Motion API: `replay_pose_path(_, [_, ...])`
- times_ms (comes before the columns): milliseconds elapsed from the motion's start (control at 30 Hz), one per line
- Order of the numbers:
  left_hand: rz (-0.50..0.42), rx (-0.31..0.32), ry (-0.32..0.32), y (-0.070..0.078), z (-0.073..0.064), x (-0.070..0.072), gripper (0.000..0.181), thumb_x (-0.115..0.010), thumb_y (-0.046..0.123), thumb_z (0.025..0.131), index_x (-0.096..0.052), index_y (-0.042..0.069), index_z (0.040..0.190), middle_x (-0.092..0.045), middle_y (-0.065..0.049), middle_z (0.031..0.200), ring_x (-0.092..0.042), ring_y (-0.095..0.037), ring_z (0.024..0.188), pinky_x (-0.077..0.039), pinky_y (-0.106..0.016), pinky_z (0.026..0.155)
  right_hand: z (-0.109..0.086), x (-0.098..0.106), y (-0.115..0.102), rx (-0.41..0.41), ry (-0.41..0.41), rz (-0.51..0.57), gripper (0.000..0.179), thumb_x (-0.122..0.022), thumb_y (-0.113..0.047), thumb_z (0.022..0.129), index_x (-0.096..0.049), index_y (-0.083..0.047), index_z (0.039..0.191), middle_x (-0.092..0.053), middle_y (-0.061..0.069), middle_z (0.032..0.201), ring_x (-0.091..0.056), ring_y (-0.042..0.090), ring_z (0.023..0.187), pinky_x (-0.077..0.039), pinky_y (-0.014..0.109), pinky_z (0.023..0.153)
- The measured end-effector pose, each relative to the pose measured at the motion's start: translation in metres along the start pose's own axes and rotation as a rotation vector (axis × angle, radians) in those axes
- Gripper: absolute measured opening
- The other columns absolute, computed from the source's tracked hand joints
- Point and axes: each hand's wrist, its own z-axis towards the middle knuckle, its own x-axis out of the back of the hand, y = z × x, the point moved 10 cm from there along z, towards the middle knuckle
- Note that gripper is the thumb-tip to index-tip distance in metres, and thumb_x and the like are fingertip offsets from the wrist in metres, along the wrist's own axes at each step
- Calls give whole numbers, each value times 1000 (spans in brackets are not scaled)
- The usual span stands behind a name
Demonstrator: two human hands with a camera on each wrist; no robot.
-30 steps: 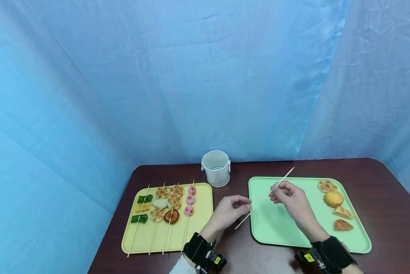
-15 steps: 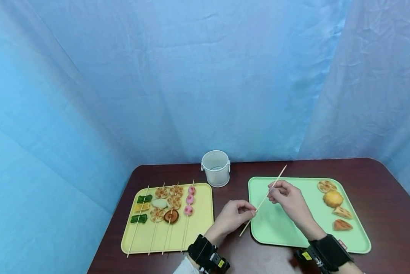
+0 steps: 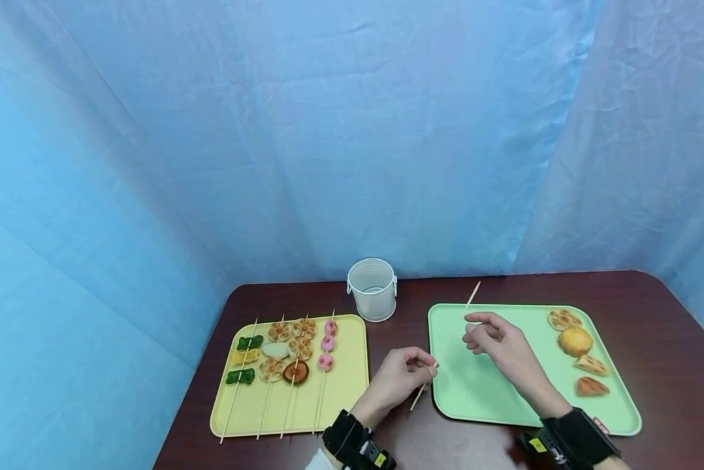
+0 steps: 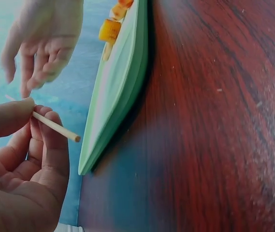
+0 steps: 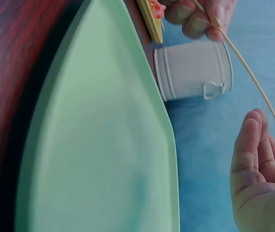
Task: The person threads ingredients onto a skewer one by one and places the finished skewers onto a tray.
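Observation:
A thin wooden skewer (image 5: 253,79), bare along the length that shows, slants over the left edge of the green tray (image 3: 475,395). My left hand (image 3: 396,380) pinches it near its lower end between thumb and fingertips, as the left wrist view shows. Around the upper part of the skewer, my right hand (image 3: 501,349) is loosely spread; in the right wrist view the stick passes between its thumb and fingers without being gripped. Along the tray's right side lie a lotus root slice (image 3: 563,319), a round yellow piece (image 3: 575,341) and two brown wedges (image 3: 592,364).
On the left, a yellow tray (image 3: 346,398) carries several skewers with green, yellow and pink pieces, lotus slices and a brown mushroom cap (image 3: 296,373). A small white bucket (image 3: 372,294) stands between the trays at the back. Blue cloth (image 3: 352,130) hangs behind the table.
The right fingers have loosened from the skewer. The left hand has moved slightly right and toward me, still pinching it, and the skewer's upper end has swung left and steeper.

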Motion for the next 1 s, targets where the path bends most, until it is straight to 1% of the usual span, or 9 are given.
replay_pose_path(100, [-16,9,25,-2,1,6,8,-70,2,94,-72,-3,99,-70,-15,82,-60,-14,64,-50,-22,57,-2,12,0,12,-12,-36,45,-56,-32,108,-54,-1,142,-70,21,110,-71,29,97,-59,36,82])
replay_pose_path(200, [-19,20,42,-5,1,11,9,-69,4,95,-71,-4,100,-67,-6,82,-60,-12,67,-50,-22,59,-4,27,1,28,-36,-84,44,-54,-30,109,-52,-2,143,-70,21,112,-70,26,97,-59,36,81])
replay_pose_path(333, [-38,27,57,-7,1,16,13,-69,4,96,-70,-7,102,-65,-3,83,-60,-13,69,-49,-23,61,-7,46,3,32,-90,-165,45,-55,-29,109,-51,1,142,-68,21,115,-70,23,96,-59,37,79])
replay_pose_path(400, [-53,33,61,-9,1,17,15,-69,4,96,-69,-9,103,-64,-2,83,-60,-15,69,-49,-22,62,-9,57,3,40,-108,-236,45,-57,-29,108,-54,2,140,-68,19,117,-71,20,96,-59,36,77])
replay_pose_path(567, [-67,47,79,-13,0,23,16,-68,5,97,-70,-8,105,-64,-1,83,-61,-15,71,-50,-23,63,-15,81,7,63,-111,-433,38,-64,-29,104,-64,-2,131,-70,11,119,-71,9,94,-57,29,74])
replay_pose_path(633, [-72,49,87,-15,0,26,16,-68,7,97,-70,-7,106,-64,0,83,-61,-15,71,-50,-24,63,-18,90,12,53,-118,-488,35,-66,-30,103,-66,-5,128,-69,9,119,-70,6,93,-57,27,73])
replay_pose_path(833, [-104,52,106,-22,-5,33,16,-69,4,95,-68,-10,104,-62,0,81,-59,-12,67,-50,-21,62,-28,109,32,16,-200,-565,32,-65,-35,103,-67,-13,127,-67,5,122,-67,2,94,-55,28,71])
replay_pose_path(933, [-111,61,114,-25,-6,35,15,-69,3,95,-68,-9,102,-62,0,80,-58,-12,66,-50,-20,62,-32,116,41,13,-227,-610,31,-67,-34,102,-68,-14,126,-69,3,120,-67,1,93,-55,28,71])
replay_pose_path(1000, [-113,64,114,-25,-6,35,14,-69,4,95,-68,-8,102,-62,0,80,-58,-12,67,-50,-19,62,-33,123,48,-9,-236,-643,32,-70,-33,100,-68,-13,125,-70,3,118,-66,2,91,-55,28,71])
